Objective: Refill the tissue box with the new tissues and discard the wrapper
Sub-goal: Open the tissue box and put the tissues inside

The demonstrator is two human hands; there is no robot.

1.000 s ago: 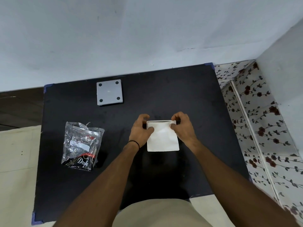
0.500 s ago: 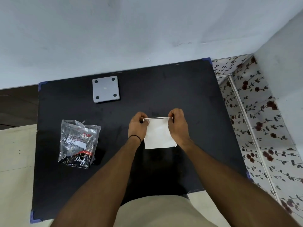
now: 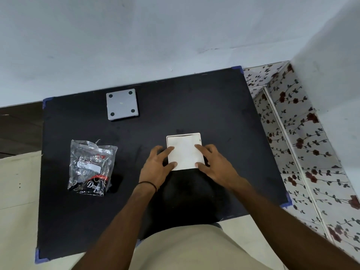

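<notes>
A white square tissue box (image 3: 199, 136) sits open-topped on the black table (image 3: 194, 106), just beyond the middle. A stack of white tissues (image 3: 183, 152) lies flat inside it, filling it almost to the rim. My left hand (image 3: 156, 166) rests at the box's left side, thumb and forefinger tips lying on the tissues. My right hand (image 3: 215, 165) mirrors it on the right side, fingers spread, tips on the stack. The crumpled clear plastic wrapper (image 3: 91, 168) with dark print lies on the table to the left, apart from both hands.
A grey square lid (image 3: 122, 104) with four black dots lies flat at the back left of the table. A pale wall runs behind the table. A flower-patterned surface (image 3: 303, 152) borders the right side, and pale floor shows on the left.
Both hands held the tissue stack upright above the table; now the stack lies flat in the box and my fingers have spread out on top of it.
</notes>
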